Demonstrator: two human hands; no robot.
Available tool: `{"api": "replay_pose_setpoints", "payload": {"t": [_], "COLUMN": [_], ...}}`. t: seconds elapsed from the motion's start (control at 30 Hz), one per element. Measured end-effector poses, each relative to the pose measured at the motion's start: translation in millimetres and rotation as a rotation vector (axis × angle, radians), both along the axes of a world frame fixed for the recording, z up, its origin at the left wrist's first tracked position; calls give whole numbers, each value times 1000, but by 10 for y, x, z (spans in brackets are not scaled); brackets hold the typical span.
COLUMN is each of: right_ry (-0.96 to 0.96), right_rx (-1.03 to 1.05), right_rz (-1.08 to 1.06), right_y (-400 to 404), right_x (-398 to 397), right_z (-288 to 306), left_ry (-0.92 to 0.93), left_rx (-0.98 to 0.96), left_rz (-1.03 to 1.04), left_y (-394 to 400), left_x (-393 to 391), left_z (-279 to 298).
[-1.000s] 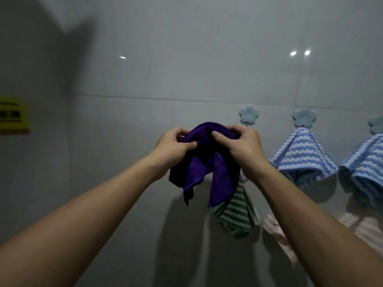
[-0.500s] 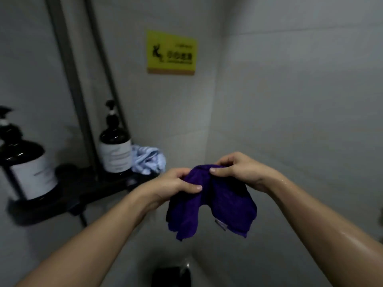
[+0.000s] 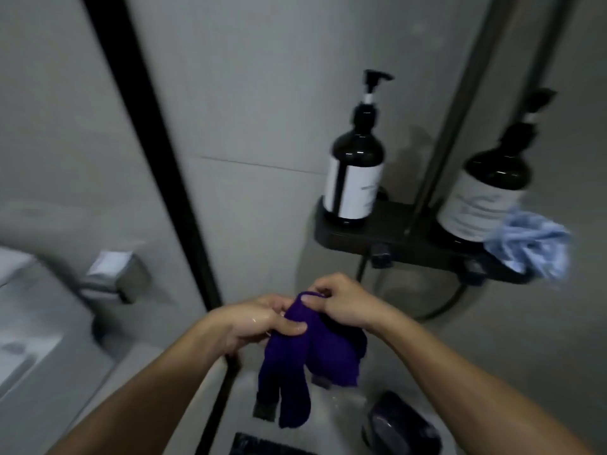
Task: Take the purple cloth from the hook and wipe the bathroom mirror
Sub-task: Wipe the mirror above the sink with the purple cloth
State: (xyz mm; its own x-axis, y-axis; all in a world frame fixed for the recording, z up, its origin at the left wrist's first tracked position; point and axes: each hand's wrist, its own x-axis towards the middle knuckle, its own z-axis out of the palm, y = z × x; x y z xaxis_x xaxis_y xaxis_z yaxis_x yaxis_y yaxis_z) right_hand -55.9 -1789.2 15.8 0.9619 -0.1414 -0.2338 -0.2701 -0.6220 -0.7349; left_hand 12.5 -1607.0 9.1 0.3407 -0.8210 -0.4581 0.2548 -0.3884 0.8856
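Head view looks down into a grey-tiled shower corner, blurred as if mid-turn. Both bare forearms reach in from the bottom edge, and the purple cloth [image 3: 308,353] hangs between the two hands, low and central, off any hook. The left hand [image 3: 256,323] is closed around the cloth's upper left side, thumb pressed across the front of the fabric. The right hand [image 3: 341,303] pinches the top edge, where a small loop of the same purple pokes up beside the fingertips. From that grip the cloth droops in two bunched folds, the left one hanging lower than the right.

Behind the hands a dark shelf [image 3: 394,238] is fixed to the wall. On it stand two dark pump bottles with white labels: one bottle [image 3: 356,178] at the left end, a second bottle [image 3: 486,195] further right, with an upright metal pipe [image 3: 460,106] rising between them. A crumpled pale blue cloth [image 3: 532,247] sits at the shelf's right end, touching the second bottle. A black frame bar [image 3: 154,152] runs diagonally across the left half, and beyond it a metal paper holder [image 3: 121,274] is mounted on the wall. I cannot see a mirror from here
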Motion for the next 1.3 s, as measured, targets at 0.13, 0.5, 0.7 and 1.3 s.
{"api": "replay_pose_setpoints", "payload": {"t": [0.13,0.5,0.7,1.3], "right_ry": [-182,767,651,167], "right_rx": [77,1163,1317,696], "right_rz": [72,279,267,191], "right_y": [582,1987,2758,4340], "right_x": [624,1146,1817,4482], "right_z": [-265,-432,-276,118], "left_ry": [-17,3,3,-70], "left_rx": [-11,-351,-363,156], "left_rz": [459,1178,1461,1751], "left_y": [658,1953,2602,4420], "left_x": [90,52,594,3171], "left_z": [93,398,478,308]}}
